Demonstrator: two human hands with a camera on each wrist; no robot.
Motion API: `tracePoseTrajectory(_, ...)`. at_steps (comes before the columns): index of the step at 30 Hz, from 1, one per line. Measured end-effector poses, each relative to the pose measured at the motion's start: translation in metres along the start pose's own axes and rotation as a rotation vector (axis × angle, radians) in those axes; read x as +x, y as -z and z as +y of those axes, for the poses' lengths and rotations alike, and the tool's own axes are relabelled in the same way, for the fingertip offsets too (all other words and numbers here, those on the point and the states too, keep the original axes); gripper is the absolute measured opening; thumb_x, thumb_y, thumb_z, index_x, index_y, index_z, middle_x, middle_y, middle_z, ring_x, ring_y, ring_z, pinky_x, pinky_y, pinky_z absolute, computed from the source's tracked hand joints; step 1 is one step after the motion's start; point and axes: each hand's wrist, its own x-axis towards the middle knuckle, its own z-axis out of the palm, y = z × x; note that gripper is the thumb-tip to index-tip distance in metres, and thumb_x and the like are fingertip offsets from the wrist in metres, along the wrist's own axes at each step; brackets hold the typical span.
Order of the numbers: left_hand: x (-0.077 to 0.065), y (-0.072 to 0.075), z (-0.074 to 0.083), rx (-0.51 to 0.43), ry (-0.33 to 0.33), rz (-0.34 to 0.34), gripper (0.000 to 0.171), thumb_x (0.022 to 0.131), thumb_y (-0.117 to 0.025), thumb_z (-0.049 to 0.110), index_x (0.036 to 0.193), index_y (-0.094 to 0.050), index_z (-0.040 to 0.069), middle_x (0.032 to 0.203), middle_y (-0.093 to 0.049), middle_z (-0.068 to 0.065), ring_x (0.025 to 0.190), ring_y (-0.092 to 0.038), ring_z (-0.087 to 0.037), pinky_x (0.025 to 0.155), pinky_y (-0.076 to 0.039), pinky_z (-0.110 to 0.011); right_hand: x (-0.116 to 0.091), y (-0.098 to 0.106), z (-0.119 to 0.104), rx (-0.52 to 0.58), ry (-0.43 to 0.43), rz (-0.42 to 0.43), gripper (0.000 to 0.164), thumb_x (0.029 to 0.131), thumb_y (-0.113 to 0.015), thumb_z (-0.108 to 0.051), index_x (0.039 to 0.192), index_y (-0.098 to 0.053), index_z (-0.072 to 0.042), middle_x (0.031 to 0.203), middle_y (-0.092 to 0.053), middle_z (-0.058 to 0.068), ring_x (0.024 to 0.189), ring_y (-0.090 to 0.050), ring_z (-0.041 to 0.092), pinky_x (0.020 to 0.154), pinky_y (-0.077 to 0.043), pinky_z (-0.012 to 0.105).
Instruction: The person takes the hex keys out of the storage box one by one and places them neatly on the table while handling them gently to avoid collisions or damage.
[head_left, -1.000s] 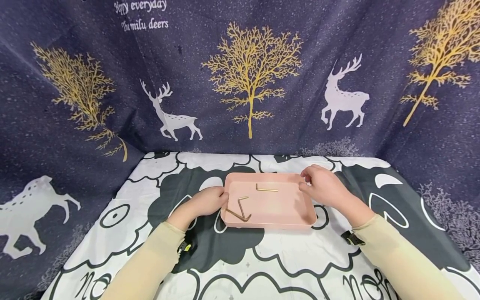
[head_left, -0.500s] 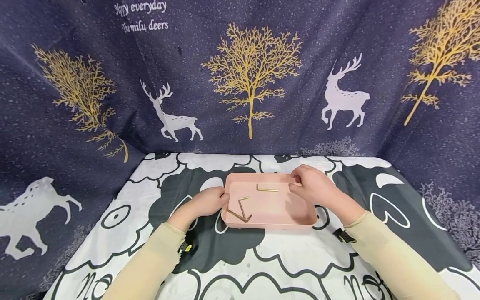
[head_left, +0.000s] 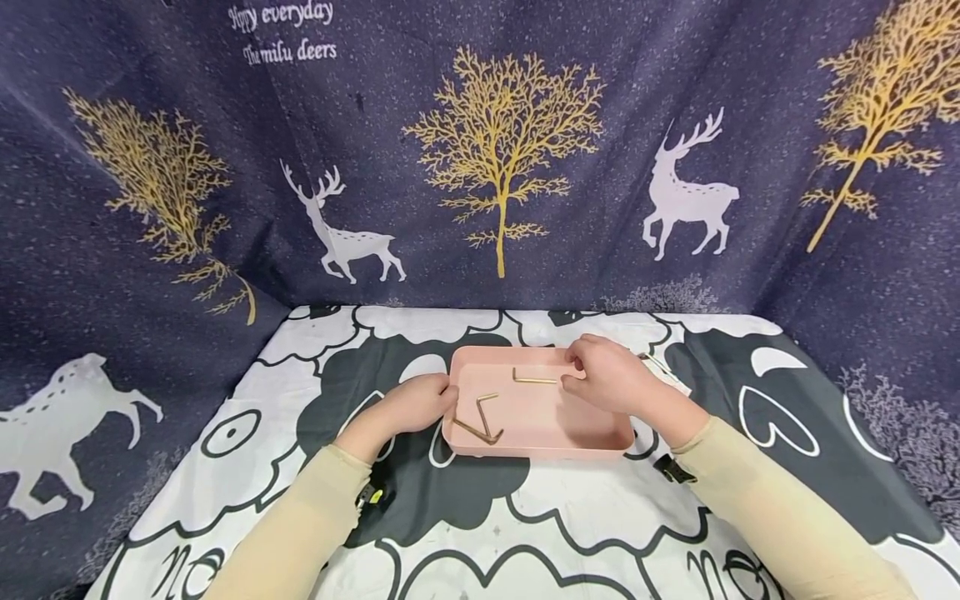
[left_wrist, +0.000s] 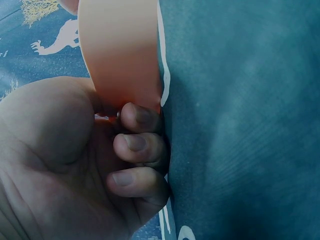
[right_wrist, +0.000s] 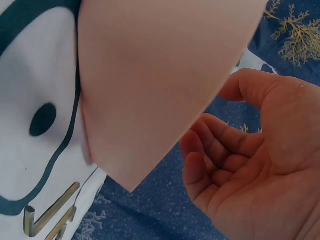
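Note:
A shallow pink tray (head_left: 540,417) lies on the table with three brass-coloured hex keys in it. One hex key (head_left: 534,381) lies near the back wall. A thinner hex key (head_left: 482,408) and a thicker one (head_left: 472,431) meet at the left front. My left hand (head_left: 416,402) grips the tray's left end, thumb inside; the left wrist view shows fingers curled against the outer wall (left_wrist: 122,55). My right hand (head_left: 611,375) hovers over the tray's right half, fingertips close to the right end of the back hex key. In the right wrist view its fingers are loosely bent, holding nothing.
Beyond the tray's right end, several more hex keys (right_wrist: 52,210) lie on the cloth, partly hidden behind the right hand in the head view. A patterned black-and-white cloth (head_left: 570,508) covers the table. A dark blue curtain (head_left: 442,283) hangs at the back.
My right hand has moved left from the tray's right end to over its inside, near the back hex key. The left hand and the tray stay where they were.

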Motion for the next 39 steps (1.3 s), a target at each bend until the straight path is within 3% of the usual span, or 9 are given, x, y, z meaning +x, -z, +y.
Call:
tracePoseTrajectory(6,0.001,0.001,0.001,-0.025,0.01,-0.018,0.04,0.115,-0.039,0.03,0.086,-0.063,0.017,0.079,-0.058,-0.001,0.066,-0.054,-0.022,0.065,-0.046,-0.04,0.005,-0.004,-0.006,-0.004,0.029,-0.015,0.023,0.091,-0.08,-0.014,0.105,-0.072,0.003,0.088,-0.06,0.005,0.079,-0.052,0.02,0.075,-0.049,0.042)
tracePoseTrajectory(14,0.011,-0.012,-0.018,0.005,0.008,-0.01,0.042,0.115,-0.038,0.038,0.085,-0.062,0.022,0.079,-0.058,0.004,0.066,-0.054,-0.018,0.064,-0.045,-0.037,0.012,-0.012,-0.011,-0.053,0.064,-0.048,0.023,0.091,-0.08,-0.014,0.106,-0.073,0.001,0.089,-0.061,0.003,0.08,-0.056,0.02,0.079,-0.054,0.043)
tracePoseTrajectory(19,-0.002,0.003,0.006,-0.014,-0.002,-0.006,0.039,0.114,-0.039,0.026,0.084,-0.061,0.016,0.078,-0.057,-0.001,0.066,-0.053,-0.021,0.065,-0.045,-0.04,0.015,-0.016,-0.013,-0.075,0.095,-0.04,0.021,0.09,-0.082,-0.015,0.103,-0.073,0.0,0.087,-0.061,0.002,0.079,-0.058,0.021,0.081,-0.057,0.045)
tracePoseTrajectory(25,-0.015,0.02,0.036,-0.009,0.065,-0.018,0.038,0.115,-0.041,0.021,0.083,-0.061,0.014,0.077,-0.057,-0.002,0.066,-0.052,-0.02,0.067,-0.044,-0.037,0.018,-0.018,-0.016,-0.098,0.097,-0.054,0.023,0.09,-0.081,-0.018,0.105,-0.074,-0.002,0.091,-0.067,0.003,0.084,-0.064,0.023,0.083,-0.059,0.047)
tracePoseTrajectory(32,-0.015,0.02,0.034,0.009,0.076,-0.018,0.037,0.115,-0.043,0.022,0.084,-0.062,0.014,0.078,-0.058,-0.002,0.069,-0.054,-0.02,0.07,-0.046,-0.038,0.023,-0.019,-0.017,-0.122,0.101,-0.085,0.022,0.091,-0.081,-0.02,0.105,-0.075,-0.004,0.095,-0.071,0.005,0.087,-0.069,0.027,0.079,-0.061,0.048)
tracePoseTrajectory(34,-0.008,0.012,0.02,0.002,0.063,-0.003,0.038,0.114,-0.042,0.027,0.083,-0.062,0.018,0.077,-0.057,0.001,0.068,-0.054,-0.018,0.069,-0.046,-0.037,0.025,-0.019,-0.017,-0.131,0.103,-0.097,0.021,0.092,-0.081,-0.021,0.104,-0.074,-0.005,0.096,-0.071,0.004,0.087,-0.069,0.027,0.078,-0.06,0.047)
tracePoseTrajectory(39,-0.009,0.012,0.021,-0.008,0.066,-0.007,0.038,0.115,-0.042,0.027,0.083,-0.062,0.018,0.076,-0.056,0.001,0.066,-0.052,-0.018,0.066,-0.043,-0.035,0.03,-0.02,-0.017,-0.145,0.101,-0.132,0.017,0.092,-0.079,-0.023,0.1,-0.073,-0.009,0.092,-0.067,-0.001,0.081,-0.066,0.022,0.073,-0.059,0.044)
